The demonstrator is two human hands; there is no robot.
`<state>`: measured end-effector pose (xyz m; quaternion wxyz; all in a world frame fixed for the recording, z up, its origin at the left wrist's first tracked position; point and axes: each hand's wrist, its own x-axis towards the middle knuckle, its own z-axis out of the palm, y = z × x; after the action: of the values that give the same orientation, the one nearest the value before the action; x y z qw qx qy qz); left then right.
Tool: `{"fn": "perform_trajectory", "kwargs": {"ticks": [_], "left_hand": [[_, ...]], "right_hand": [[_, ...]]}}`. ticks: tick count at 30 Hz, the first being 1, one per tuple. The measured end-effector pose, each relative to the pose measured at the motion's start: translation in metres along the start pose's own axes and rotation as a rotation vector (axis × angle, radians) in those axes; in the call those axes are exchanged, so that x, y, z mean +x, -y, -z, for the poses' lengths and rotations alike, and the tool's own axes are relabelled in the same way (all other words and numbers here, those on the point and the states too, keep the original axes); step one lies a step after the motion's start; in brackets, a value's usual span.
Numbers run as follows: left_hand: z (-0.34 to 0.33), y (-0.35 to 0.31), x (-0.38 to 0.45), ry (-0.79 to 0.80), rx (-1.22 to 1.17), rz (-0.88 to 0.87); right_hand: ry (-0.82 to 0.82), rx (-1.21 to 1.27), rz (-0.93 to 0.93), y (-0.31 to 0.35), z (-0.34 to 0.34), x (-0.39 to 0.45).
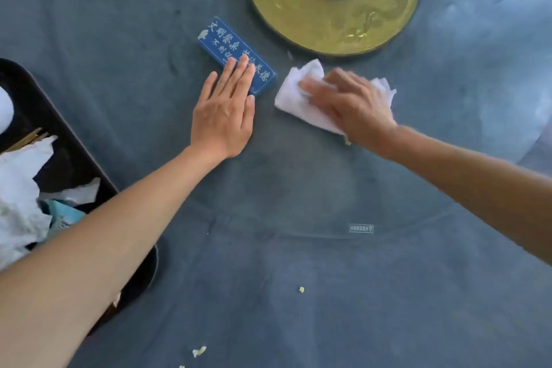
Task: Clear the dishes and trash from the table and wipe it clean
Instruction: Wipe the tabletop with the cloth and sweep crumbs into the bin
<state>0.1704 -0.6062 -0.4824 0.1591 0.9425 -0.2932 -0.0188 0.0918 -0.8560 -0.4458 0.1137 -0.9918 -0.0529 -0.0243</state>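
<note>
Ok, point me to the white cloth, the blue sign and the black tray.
white cloth (pixel 294 89): head view, left part not covered by the hand.
blue sign (pixel 222 40): head view, lettered top face, far half.
black tray (pixel 64 131): head view, its right rim.

Pale Chinese characters on blue sign (pixel 236 55); tiny illegible glass stamp (pixel 361 228).

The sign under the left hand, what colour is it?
Blue sign with pale lettering, seen in the head view.
</note>
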Motion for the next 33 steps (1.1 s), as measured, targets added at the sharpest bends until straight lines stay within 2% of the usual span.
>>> {"fn": "perform_trajectory", "kwargs": {"ticks": [2,4,7,10,12,14,15,17,19,21,23,28,32,33], "left_hand": [[0.003,0.005,0.0,0.017,0.005,-0.017],[0.006,0.009,0.002,0.038,0.006,-0.027],[0.011,0.015,0.004,0.086,0.003,-0.038],[0.018,0.023,0.007,0.11,0.004,-0.051],[0.024,0.026,0.009,0.11,0.024,-0.034],[0.029,0.015,0.006,0.083,0.037,0.026],[0.029,0.002,0.001,0.064,0.018,0.067],[0.024,-0.03,-0.015,0.057,-0.072,0.167],[0.014,-0.049,-0.03,0.082,-0.068,0.234],[0.005,-0.045,-0.034,0.079,0.026,0.236],[0.002,-0.028,-0.027,0.069,0.066,0.215],[-0.002,0.004,-0.017,0.06,0.111,0.113],[0.006,0.028,-0.01,0.091,0.103,0.088],[0.009,0.031,-0.008,0.104,0.102,0.082]], "right_hand": [[0.129,0.064,0.15,0.058,-0.008,-0.061],[0.173,0.121,0.308,0.108,-0.016,-0.116],[0.269,0.146,0.449,0.149,-0.016,-0.158],[0.315,0.276,0.357,0.142,0.005,-0.134],[0.091,0.105,0.276,0.105,0.019,-0.093],[-0.149,-0.065,0.05,0.048,0.041,-0.045],[-0.175,-0.111,-0.09,0.018,0.049,-0.02],[-0.146,-0.123,-0.237,-0.024,0.059,0.023],[-0.093,-0.116,-0.303,-0.049,0.051,0.047],[-0.08,-0.071,-0.422,-0.048,0.034,0.054],[-0.116,0.006,-0.466,-0.029,0.021,0.049],[-0.043,-0.007,-0.208,0.037,-0.007,-0.007],[0.173,0.09,0.17,0.123,-0.033,-0.079],[0.184,0.132,0.262,0.136,-0.038,-0.095]]}}
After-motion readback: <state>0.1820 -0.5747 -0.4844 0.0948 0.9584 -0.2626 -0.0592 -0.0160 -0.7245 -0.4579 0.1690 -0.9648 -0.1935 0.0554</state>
